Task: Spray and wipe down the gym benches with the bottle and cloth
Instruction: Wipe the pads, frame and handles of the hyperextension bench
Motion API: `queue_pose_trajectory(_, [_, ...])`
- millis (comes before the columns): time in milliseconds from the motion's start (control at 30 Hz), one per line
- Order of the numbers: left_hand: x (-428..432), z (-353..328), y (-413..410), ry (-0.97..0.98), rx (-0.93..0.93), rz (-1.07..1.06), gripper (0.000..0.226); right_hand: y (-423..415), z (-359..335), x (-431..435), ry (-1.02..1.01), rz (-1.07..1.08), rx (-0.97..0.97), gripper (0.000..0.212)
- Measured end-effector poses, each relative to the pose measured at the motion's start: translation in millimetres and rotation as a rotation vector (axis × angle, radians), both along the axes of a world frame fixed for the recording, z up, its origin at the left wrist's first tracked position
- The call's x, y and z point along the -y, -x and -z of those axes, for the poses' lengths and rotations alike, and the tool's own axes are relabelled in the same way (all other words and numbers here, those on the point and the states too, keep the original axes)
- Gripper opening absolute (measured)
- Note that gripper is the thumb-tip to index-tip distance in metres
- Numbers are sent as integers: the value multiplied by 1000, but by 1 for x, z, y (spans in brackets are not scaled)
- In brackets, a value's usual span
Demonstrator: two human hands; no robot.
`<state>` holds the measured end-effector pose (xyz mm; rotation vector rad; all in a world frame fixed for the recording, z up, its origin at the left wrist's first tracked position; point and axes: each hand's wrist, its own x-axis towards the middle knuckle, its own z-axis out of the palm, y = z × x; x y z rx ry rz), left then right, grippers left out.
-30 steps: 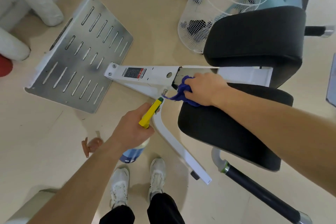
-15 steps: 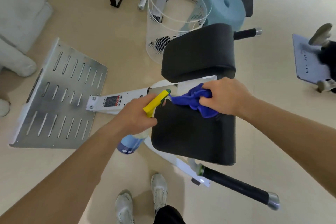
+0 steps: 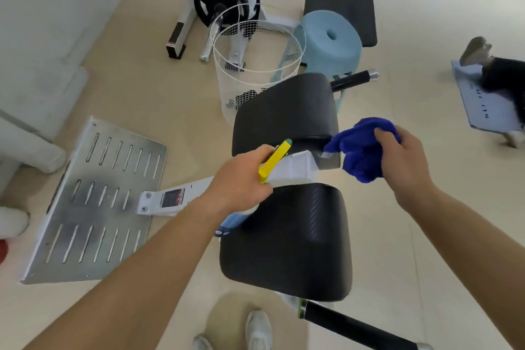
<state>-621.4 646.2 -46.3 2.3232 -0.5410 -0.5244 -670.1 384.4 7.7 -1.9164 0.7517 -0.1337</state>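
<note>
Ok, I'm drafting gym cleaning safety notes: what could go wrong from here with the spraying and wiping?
Overspray from the spray bottle in the left hand may land on the floor, leaving it slippery near the shoes. The cloth, bunched in the right hand, might wipe unevenly.

Beige floor (image 3: 397,221), white wall (image 3: 56,8)

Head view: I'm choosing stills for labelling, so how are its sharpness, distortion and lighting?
Head view: centre fairly sharp; blue cloth slightly smeared, the person at the right edge more so; at its margins the wide lens stretches both forearms; light soft, faint sheen on the near black pad.
</note>
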Motion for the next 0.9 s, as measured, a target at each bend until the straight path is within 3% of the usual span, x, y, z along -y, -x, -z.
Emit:
queue_pose_trajectory(200, [22, 2, -18, -44, 4, -13, 39, -27, 11, -1, -21, 121, 137, 24])
queue_pose_trajectory(300, [21, 7, -27, -36, -14, -25, 31, -47, 9, -4, 53, 72, 201, 22])
queue_pose_trajectory(400, [17, 10, -33, -10, -20, -30, 34, -74, 17, -7, 223, -178, 189, 29])
queue_pose_trajectory(500, [8, 10, -39, 22, 4, -57, 43, -92, 50, -21, 651, -627, 8, 49])
queue_pose_trajectory(567, [0, 11, -46, 59, -6, -87, 46, -98, 67, -25, 879, -773, -108, 53])
queue_pose_trajectory(700, [-8, 13, -64, 115, -23, -97, 45, -137, 63, -6, 819, -824, -119, 45])
queue_pose_trajectory(833, [-9, 18, -87, 99, -14, -139, 49, -202, 63, -14, 690, -628, -179, 41])
queue_pose_trajectory(900, [-13, 20, -95, 92, -21, -139, 48, -187, 63, -19, 759, -663, -210, 41])
